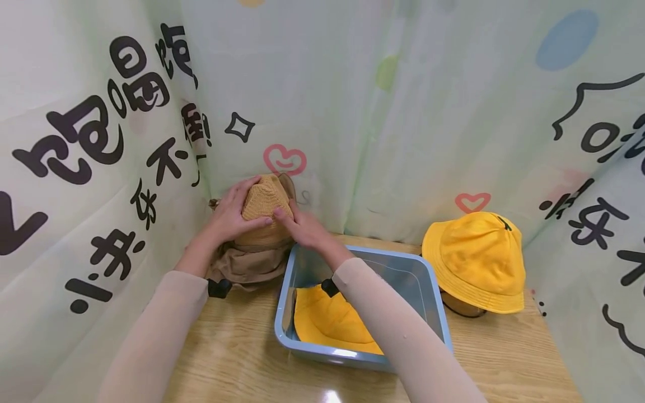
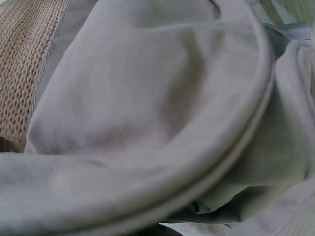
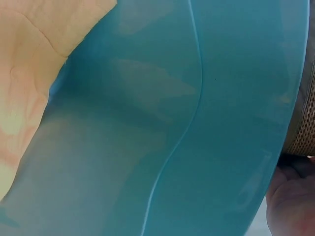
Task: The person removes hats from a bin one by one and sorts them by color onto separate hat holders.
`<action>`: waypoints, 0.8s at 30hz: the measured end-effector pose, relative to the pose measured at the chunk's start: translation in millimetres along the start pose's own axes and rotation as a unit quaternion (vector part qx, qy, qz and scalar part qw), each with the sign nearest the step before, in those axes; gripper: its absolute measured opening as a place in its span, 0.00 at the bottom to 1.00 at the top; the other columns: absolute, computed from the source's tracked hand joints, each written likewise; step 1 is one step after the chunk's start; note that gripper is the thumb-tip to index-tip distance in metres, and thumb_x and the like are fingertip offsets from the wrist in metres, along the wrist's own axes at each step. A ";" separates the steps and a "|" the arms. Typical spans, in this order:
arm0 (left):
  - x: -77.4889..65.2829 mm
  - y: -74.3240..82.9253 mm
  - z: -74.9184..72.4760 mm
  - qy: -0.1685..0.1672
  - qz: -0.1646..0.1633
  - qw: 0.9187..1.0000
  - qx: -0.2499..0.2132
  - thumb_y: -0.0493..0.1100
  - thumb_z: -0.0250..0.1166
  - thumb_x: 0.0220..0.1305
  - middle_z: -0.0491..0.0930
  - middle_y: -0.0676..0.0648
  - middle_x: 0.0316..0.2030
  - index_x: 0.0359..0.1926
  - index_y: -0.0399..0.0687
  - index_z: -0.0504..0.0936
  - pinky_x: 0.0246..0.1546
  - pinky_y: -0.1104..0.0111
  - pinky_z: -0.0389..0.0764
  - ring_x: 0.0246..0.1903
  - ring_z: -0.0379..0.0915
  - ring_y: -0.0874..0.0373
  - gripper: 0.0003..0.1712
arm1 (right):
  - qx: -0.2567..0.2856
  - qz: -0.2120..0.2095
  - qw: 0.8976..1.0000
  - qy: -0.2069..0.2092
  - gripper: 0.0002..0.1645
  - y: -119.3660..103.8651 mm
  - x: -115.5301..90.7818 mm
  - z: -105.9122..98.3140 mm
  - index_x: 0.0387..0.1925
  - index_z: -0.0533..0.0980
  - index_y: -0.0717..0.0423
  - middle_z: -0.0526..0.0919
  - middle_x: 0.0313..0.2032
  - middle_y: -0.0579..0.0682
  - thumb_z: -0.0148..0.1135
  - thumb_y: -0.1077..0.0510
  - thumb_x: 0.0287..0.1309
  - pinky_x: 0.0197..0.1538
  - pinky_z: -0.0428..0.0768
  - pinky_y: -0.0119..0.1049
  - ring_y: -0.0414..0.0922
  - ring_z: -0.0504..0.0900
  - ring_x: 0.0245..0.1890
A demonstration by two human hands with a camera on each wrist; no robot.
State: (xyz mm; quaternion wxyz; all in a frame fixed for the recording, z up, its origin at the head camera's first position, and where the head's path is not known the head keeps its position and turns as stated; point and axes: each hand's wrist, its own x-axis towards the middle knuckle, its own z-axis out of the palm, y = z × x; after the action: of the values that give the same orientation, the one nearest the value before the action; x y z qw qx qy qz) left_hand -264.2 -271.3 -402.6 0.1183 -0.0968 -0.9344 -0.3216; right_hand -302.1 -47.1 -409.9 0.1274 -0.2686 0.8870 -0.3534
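A tan sun hat (image 1: 267, 198) with a knitted crown and a soft taupe fabric brim (image 1: 247, 264) is at the back left, by the curtain. My left hand (image 1: 235, 211) grips the crown's left side, its fingers over the top and its thumb across the front. On the right side my right hand (image 1: 302, 224) holds the crown with its thumb on the front; its other fingers are partly hidden. The folded brim (image 2: 147, 98) fills the left wrist view, beside a strip of knit (image 2: 29, 59). What lies under the hat is hidden.
A blue plastic bin (image 1: 438, 302) stands on the wooden table (image 1: 242, 347), with a yellow hat (image 1: 332, 319) inside, beneath my right forearm. To the right, another yellow bucket hat (image 1: 478, 257) sits raised on a brown support. Printed curtains (image 1: 327, 84) enclose the table's back and sides.
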 end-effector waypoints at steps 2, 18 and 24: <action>0.5 1.0 -1.0 -0.004 -0.007 1.000 0.004 0.66 0.72 0.52 0.56 0.38 0.72 0.76 0.77 0.47 0.61 0.40 0.64 0.67 0.58 0.40 0.57 | 0.000 -0.001 1.000 0.000 0.72 0.6 0.1 0.7 0.79 0.44 0.57 0.57 0.75 0.58 0.20 0.09 0.49 0.71 0.66 0.50 0.55 0.65 0.72; 6.5 6.8 -1.0 -0.006 0.002 0.999 0.045 0.68 0.72 0.48 0.54 0.37 0.73 0.76 0.75 0.51 0.64 0.37 0.59 0.70 0.54 0.37 0.58 | -0.021 -0.013 0.999 -0.036 0.68 10.2 2.2 -1.3 0.80 0.46 0.46 0.68 0.70 0.61 0.17 0.09 0.47 0.67 0.70 0.52 0.59 0.72 0.65; -5.1 -2.0 7.9 0.034 0.028 0.999 0.028 0.67 0.75 0.45 0.51 0.37 0.75 0.76 0.73 0.51 0.64 0.35 0.58 0.72 0.49 0.37 0.61 | -0.023 -0.005 0.997 -0.068 0.66 10.1 2.6 -1.4 0.79 0.44 0.48 0.70 0.68 0.63 0.22 0.10 0.51 0.65 0.72 0.52 0.59 0.74 0.63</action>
State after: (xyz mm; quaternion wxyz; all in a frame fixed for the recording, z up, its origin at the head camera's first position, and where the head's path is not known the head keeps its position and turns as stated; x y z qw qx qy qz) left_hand -261.1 -268.5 -411.2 0.1619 -0.1083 -0.9353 -0.2953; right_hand -308.7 -41.6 -416.0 0.1792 -0.2992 0.8829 -0.3144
